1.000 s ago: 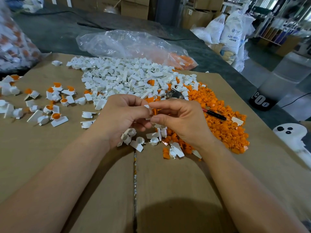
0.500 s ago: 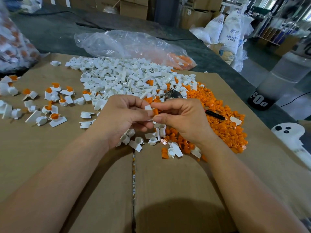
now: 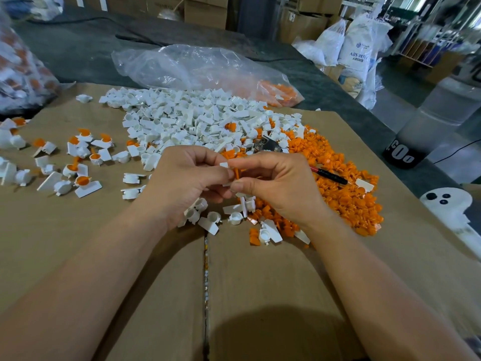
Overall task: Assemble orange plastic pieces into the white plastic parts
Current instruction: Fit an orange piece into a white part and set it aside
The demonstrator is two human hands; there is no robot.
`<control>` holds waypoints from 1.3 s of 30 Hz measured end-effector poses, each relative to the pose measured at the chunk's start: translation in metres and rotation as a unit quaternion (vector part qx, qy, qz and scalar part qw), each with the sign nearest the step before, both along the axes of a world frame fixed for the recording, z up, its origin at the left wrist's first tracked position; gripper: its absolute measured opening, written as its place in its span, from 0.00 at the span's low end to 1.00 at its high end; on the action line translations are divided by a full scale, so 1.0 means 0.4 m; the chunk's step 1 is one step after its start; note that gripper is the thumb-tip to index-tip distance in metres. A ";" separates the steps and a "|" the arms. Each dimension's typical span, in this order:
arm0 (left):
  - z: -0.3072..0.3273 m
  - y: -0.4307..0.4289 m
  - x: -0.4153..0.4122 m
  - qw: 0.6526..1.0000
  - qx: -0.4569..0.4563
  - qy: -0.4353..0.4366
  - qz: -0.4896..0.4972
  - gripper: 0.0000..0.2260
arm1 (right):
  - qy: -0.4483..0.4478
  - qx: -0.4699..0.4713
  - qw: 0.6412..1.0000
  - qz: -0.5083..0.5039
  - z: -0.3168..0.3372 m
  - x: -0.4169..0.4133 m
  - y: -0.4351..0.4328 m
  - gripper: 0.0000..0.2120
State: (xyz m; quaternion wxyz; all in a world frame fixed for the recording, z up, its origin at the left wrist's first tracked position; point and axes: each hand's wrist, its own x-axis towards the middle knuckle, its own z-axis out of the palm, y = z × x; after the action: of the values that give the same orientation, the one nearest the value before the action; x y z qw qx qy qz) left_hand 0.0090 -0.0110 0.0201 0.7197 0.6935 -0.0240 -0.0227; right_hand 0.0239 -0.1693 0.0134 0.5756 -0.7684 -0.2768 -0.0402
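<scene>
**One pair in hand, most of the heap not yet done**

The orange piece (image 3: 237, 173) sits between your two hands, right against the white part (image 3: 224, 165), above the near edge of the loose parts. Whether it is fully seated you cannot tell from here; your fingers hide the joint. Your left hand (image 3: 187, 181) is curled round the white part, and your right hand (image 3: 276, 183) pinches the orange piece between thumb and forefinger.

Just below your hands lie a few loose white cups and tabs, unfilled. Beyond them is the white pile (image 3: 187, 121), broad and deep, and to its right the orange pile (image 3: 338, 183), with a pen (image 3: 330, 175) lying on it. Both heaps are large, so I judge the bulk of the work lies ahead.

Off to your left, the finished assemblies (image 3: 78, 162) are scattered on the cardboard (image 3: 260, 282), only a small group beside those heaps. At the far edge, a clear plastic bag (image 3: 195, 66) holds more orange stock.
</scene>
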 end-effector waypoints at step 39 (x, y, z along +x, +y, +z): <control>0.007 0.001 -0.004 0.999 -0.045 0.008 -0.021 0.05 | 0.007 0.009 1.000 -0.010 0.005 0.000 -0.003 0.23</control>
State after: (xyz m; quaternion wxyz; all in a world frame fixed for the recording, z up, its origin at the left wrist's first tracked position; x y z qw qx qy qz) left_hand 0.0072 -0.0106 0.0228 0.7494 0.6599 -0.0337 -0.0420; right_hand 0.0239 -0.1706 0.0155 0.5844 -0.7660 -0.2644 -0.0432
